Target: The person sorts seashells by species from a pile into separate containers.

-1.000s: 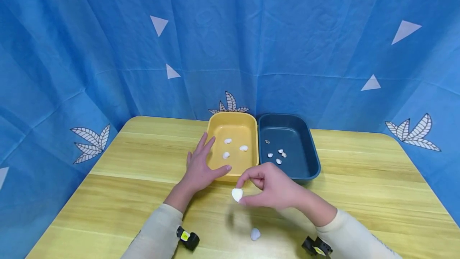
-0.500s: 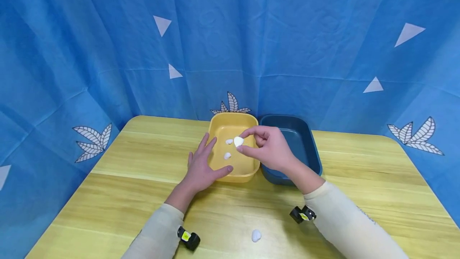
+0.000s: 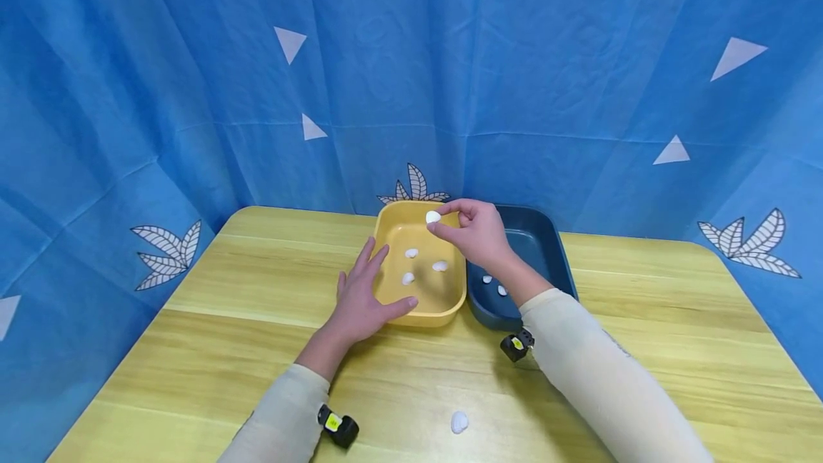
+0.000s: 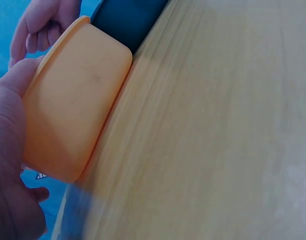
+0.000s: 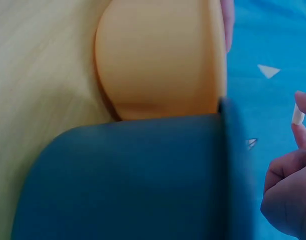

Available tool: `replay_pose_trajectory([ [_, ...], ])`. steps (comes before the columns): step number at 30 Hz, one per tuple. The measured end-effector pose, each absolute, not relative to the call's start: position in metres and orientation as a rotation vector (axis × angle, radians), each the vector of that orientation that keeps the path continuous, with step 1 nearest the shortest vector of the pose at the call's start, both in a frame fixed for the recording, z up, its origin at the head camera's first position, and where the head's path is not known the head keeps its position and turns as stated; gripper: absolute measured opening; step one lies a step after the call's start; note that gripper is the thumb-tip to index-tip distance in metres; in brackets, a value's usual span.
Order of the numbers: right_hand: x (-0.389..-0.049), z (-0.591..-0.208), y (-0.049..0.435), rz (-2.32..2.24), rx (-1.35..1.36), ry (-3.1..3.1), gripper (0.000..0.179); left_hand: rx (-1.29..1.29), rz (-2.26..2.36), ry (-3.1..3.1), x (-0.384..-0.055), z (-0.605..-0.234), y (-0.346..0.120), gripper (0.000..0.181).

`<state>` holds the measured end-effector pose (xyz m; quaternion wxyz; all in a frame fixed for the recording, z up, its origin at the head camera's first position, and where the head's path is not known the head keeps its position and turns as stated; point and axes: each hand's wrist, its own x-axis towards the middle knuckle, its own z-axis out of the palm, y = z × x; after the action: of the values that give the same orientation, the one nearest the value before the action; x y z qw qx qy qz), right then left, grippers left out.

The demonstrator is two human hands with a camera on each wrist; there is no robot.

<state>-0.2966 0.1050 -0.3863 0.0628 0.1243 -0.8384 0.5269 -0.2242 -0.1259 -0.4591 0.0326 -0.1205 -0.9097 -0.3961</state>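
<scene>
Above the far part of the yellow tray (image 3: 421, 319), my right hand (image 3: 479, 238) pinches a white seashell (image 3: 433, 218) between thumb and fingertips. The right wrist view shows that seashell (image 5: 297, 115) edge-on. Three white shells (image 3: 440, 266) lie apart on the yellow tray's floor. My left hand (image 3: 361, 304) rests against the tray's left and near sides, fingers spread, thumb (image 4: 20, 75) at the near rim. One more white shell (image 3: 459, 421) lies on the table in front of the trays.
A dark blue tray (image 3: 566, 270) stands against the yellow one on its right. Small shells (image 3: 502, 291) show in it; my right hand and forearm hide part of its inside. A blue curtain (image 3: 546, 77) hangs behind the wooden table (image 3: 649, 306).
My right hand has carried the pinched seashell from in front of the yellow tray, up and away, to over its far part. My left hand has stayed at the tray.
</scene>
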Motion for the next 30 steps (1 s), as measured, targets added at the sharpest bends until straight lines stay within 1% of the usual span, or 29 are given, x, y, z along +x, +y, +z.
replay_pose_trajectory([
  [11,-0.310,-0.407,0.096,1.500,0.196,-2.636,0.027,-0.377,-1.243,-2.785,-0.224,-0.462,-0.126,0.105],
  [17,-0.311,-0.415,0.094,1.445,0.189,-2.655,0.027,-0.382,-1.230,-2.781,-0.224,-0.460,-0.126,0.104],
  [26,-0.313,-0.417,0.092,1.404,0.204,-2.668,0.028,-0.383,-1.225,-2.773,-0.225,-0.460,-0.127,0.103],
  [30,-0.314,-0.418,0.092,1.408,0.195,-2.667,0.033,-0.387,-1.222,-2.773,-0.225,-0.462,-0.127,0.103],
])
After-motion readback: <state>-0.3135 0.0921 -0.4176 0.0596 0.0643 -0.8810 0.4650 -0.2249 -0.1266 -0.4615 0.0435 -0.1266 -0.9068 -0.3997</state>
